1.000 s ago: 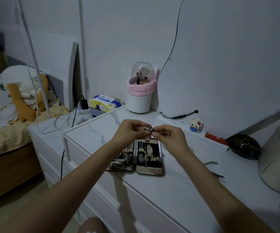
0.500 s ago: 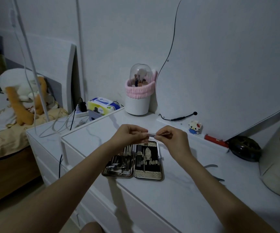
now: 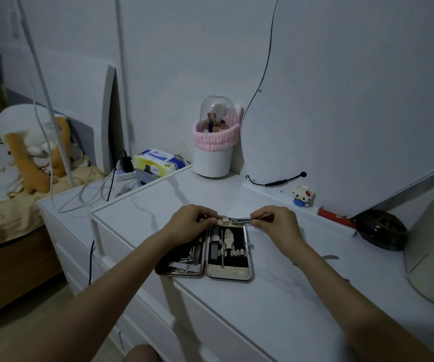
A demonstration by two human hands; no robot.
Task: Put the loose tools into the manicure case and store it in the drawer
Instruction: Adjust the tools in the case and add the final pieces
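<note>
The manicure case (image 3: 227, 274) lies open flat on the white dresser top (image 3: 276, 296), with several metal tools strapped in both halves. My left hand (image 3: 189, 226) and my right hand (image 3: 276, 223) hover over the case's far edge. Between them they pinch a thin metal tool (image 3: 236, 219), one hand at each end, held level just above the case. A loose curved metal tool (image 3: 329, 257) lies on the dresser to the right of my right forearm.
A white brush holder with a pink band (image 3: 214, 142) stands at the back, beside a large mirror (image 3: 354, 87). A small block figure (image 3: 302, 195), a red object (image 3: 337, 218) and a black round object (image 3: 380, 232) line the back right. A lower side cabinet (image 3: 62, 212) carries cables and tissues.
Both hands have come down from chest height to just above the case's far edge. The small tool between them has turned level.
</note>
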